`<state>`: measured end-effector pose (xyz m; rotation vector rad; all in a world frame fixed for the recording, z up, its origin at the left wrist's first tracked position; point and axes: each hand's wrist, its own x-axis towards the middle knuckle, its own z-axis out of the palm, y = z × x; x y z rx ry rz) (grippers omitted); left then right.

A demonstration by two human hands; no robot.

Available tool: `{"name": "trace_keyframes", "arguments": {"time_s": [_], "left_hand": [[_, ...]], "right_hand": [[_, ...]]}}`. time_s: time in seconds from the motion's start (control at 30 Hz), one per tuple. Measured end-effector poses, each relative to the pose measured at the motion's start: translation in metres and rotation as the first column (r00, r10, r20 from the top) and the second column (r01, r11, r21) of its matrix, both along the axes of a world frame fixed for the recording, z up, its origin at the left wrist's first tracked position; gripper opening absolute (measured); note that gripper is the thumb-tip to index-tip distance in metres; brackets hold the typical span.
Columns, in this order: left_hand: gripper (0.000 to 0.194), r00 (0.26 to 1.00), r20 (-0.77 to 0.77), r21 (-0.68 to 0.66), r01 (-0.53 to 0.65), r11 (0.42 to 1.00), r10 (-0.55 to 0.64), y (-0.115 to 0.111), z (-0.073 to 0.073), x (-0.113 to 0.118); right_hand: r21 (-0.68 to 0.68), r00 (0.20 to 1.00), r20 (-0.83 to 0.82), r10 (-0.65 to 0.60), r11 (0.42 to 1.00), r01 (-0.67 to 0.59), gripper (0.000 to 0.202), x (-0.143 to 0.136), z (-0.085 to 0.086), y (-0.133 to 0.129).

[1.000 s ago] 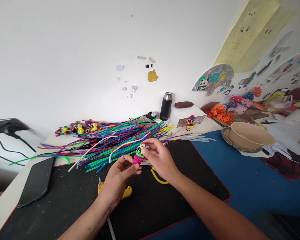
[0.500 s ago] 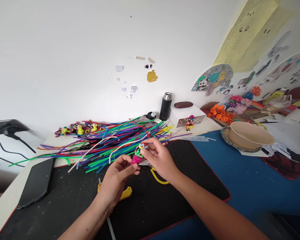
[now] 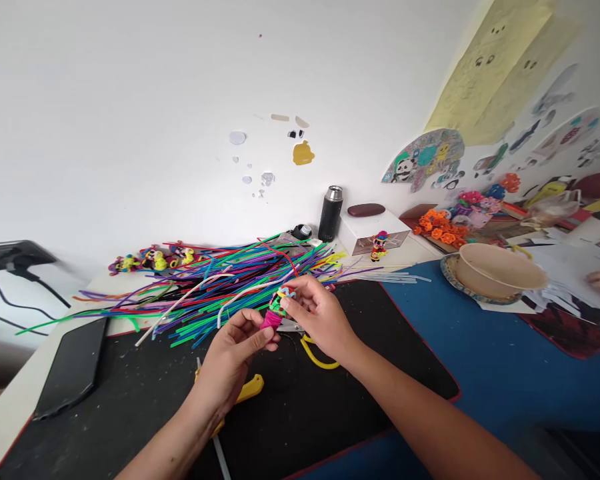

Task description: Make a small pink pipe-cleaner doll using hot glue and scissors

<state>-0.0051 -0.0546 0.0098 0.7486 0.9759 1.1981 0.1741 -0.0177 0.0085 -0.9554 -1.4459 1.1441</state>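
L. hand [image 3: 231, 352] & r. hand [image 3: 323, 317]: fingers of both pinching 1 sm. multicol. figure [image 3: 276, 312], l. at pink base, r. at upper pt., held over blk. mat [image 3: 360, 393]. Nr. hands: yel.-handled scissors [image 3: 318, 361]; yel. tool [image 3: 251, 388], part-hidden by l. arm. Beyond: asstd. pipe cleaners [image 3: 260, 273], heaped on bench [image 3: 10, 407].

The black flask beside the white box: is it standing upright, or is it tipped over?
Upright: the black flask stands with its base down and its silver top up.

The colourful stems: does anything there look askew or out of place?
Yes: among the colourful stems, one pale stem slants across others, its near end jutting over the black mat, so it looks askew.
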Motion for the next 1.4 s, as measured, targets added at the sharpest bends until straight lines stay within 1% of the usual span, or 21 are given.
{"name": "trace_keyframes", "arguments": {"time_s": [0.13, 0.33, 0.87, 1.13, 1.3, 1.4], "left_hand": [[0.038, 1.000, -0.008, 0.012, 0.016, 1.000, -0.016, -0.0005, -0.0020, -0.0009], [0.039, 0.999, -0.051, 0.058, 0.000, 0.998, 0.003, -0.0022, -0.0012, 0.0004], [0.038, 0.998, -0.057, 0.069, 0.002, 0.998, 0.002, 0.0004, -0.0002, -0.0026], [0.039, 0.998, -0.060, 0.069, 0.014, 0.998, -0.010, 0.0022, -0.0024, -0.0034], [0.040, 0.999, -0.046, 0.048, 0.023, 0.999, -0.020, 0.0026, -0.0019, -0.0027], [0.039, 0.999, -0.035, 0.045, 0.022, 0.999, -0.020, 0.0025, -0.0008, -0.0020]], "right_hand": [[0.019, 1.000, 0.022, 0.003, 1.000, -0.004, 0.025, 0.0017, 0.0032, -0.0009], [0.024, 1.000, 0.026, 0.011, 1.000, -0.011, 0.024, 0.0024, 0.0041, -0.0014], [0.041, 0.998, 0.066, -0.003, 0.999, 0.001, 0.022, -0.0013, 0.0060, -0.0008], [-0.003, 1.000, 0.000, 0.029, 1.000, -0.029, 0.024, -0.0029, 0.0047, 0.0011], [-0.014, 0.999, -0.012, 0.039, 0.999, -0.039, 0.028, -0.0018, 0.0056, -0.0003], [-0.024, 0.998, -0.058, 0.035, 0.999, -0.037, 0.031, -0.0020, 0.0044, -0.0005]]}}
